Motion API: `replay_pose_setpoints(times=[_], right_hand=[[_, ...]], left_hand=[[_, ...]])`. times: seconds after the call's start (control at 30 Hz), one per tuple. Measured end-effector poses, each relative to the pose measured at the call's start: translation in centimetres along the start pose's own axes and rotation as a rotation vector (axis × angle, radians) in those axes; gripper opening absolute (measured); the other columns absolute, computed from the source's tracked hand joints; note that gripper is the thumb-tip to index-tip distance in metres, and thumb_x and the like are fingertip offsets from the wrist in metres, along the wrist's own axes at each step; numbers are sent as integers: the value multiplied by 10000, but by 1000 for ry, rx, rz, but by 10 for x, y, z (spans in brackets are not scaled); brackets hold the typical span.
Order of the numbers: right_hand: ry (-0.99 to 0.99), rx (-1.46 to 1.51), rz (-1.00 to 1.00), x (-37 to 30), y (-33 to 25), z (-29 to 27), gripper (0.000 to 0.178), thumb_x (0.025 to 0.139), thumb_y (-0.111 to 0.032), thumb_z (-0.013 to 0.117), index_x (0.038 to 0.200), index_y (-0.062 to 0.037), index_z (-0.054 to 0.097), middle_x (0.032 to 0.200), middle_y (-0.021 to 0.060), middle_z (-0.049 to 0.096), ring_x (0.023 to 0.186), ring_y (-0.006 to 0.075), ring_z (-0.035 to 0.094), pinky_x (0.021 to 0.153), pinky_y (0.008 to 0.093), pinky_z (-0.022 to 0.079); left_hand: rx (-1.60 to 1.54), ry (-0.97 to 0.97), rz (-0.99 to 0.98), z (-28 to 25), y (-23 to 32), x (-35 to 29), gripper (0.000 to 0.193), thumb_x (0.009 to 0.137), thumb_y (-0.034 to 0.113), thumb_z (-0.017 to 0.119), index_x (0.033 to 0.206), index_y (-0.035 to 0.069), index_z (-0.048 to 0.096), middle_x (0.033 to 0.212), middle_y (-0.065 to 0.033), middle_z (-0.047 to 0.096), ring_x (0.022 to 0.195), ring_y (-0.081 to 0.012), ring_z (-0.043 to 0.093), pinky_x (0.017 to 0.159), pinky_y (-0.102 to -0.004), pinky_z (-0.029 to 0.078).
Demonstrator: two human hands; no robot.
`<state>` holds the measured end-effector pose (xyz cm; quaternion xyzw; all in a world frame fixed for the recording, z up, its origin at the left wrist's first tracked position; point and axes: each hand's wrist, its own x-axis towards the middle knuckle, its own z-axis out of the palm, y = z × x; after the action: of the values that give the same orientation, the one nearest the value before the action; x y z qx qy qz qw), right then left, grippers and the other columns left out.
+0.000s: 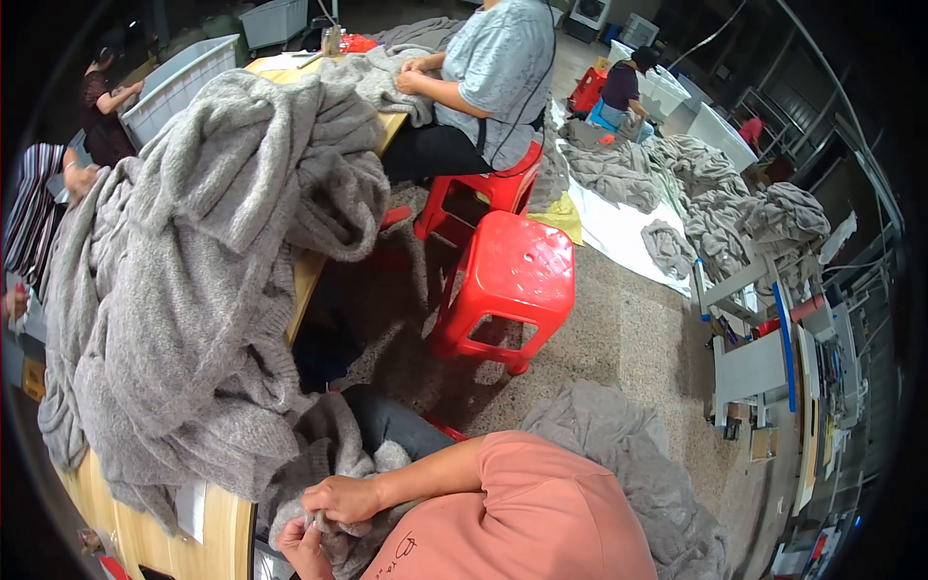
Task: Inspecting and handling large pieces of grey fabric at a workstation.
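Grey knitted garment (pixel 372 527) fabric is bunched in my lap by the table edge. My right hand (pixel 343 498) pinches a fold of it between thumb and fingers. Just below, close to the lower rim of the picture, my left hand (pixel 304 549) grips the same knit with its fingertips, almost touching the right. Whether anything small sits between the fingers cannot be made out. Beside my hands, a large heap of grey knitwear (pixel 184 309) covers most of the wooden table (pixel 217 527).
A red plastic stool (pixel 522 266) stands on the speckled floor. A co-worker in a grey patterned shirt (pixel 503 68) sits at the table handling knitwear. More grey piles (pixel 619 445) lie behind me and across the floor. A metal-framed bench (pixel 754 358) stands right; other people work farther off.
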<state>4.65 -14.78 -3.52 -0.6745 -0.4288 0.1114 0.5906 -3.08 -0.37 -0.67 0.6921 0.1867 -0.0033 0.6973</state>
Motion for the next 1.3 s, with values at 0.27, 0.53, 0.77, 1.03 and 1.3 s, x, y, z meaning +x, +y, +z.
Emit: replay_pose_setpoints(times=[0.27,0.53,0.77,1.03,1.3], right_hand=[[-33,-11,242,-7,5,13,159,677,-36,548,806,-8,459,690,182,556,708,390,544,585,454,395],[46,-387,-104,-22,11,24,147,696,-104,533,812,-34,476,717,123,519,608,300,560,495,389,442],[-109,-438,-22,-28,25,32,85,729,-81,477,803,-45,453,698,126,522,598,313,559,471,406,443],[-62,-446,104,-29,24,35,38,732,-92,457,741,-55,460,662,143,553,553,334,551,462,438,432],[34,-489,84,-22,23,34,50,726,-76,485,709,-54,443,634,143,512,557,334,534,453,427,430]], left_hand=[[48,68,46,-5,-18,-1,122,659,-71,504,725,-56,605,627,-20,572,558,-53,493,527,-179,391],[215,129,126,-3,-25,-7,77,655,-55,517,691,-49,585,610,-18,558,567,-67,465,520,-224,392],[231,224,-8,-1,-42,-11,69,701,6,545,725,-23,603,645,-20,583,588,-77,497,547,-247,423],[66,340,11,10,-61,-11,21,696,-10,580,706,-20,595,640,-4,575,583,-46,478,518,-222,405],[581,462,340,21,-48,-9,51,717,47,543,713,5,570,664,-187,562,602,-360,550,546,-402,440]])
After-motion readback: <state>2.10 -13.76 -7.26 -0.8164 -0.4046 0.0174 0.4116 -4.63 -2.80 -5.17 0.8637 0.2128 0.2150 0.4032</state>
